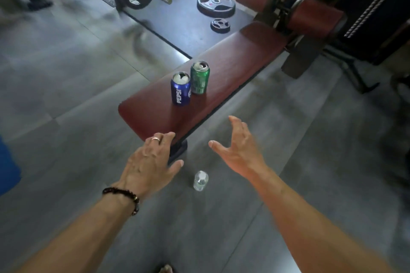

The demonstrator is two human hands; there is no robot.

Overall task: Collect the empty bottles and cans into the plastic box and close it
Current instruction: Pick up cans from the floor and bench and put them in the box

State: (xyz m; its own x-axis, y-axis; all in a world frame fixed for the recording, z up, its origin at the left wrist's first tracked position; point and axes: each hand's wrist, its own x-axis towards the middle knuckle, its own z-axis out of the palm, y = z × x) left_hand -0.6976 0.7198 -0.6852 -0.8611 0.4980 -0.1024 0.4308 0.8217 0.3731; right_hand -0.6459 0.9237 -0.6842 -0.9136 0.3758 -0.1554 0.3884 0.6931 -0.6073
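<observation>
Both forearms reach forward from the lower edge of view, the left hand [150,162] palm down and spread, the right hand [238,150] cupped wide; neither holds anything. Ahead of them runs the red bench [221,62], its long axis slanting away to the right. On it, beyond both hands, stand the blue can [180,90] and green can [199,78], upright and touching. Between and just below the hands, on the floor, stands a small clear bottle [200,180], roughly equally close to either hand. No plastic box is in view.

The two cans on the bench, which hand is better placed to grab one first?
Probably the left hand: its fingertips already overlap the bench end nearest the blue can. The right hand, open, hovers beside the bench over the floor, farther from the green can.
</observation>
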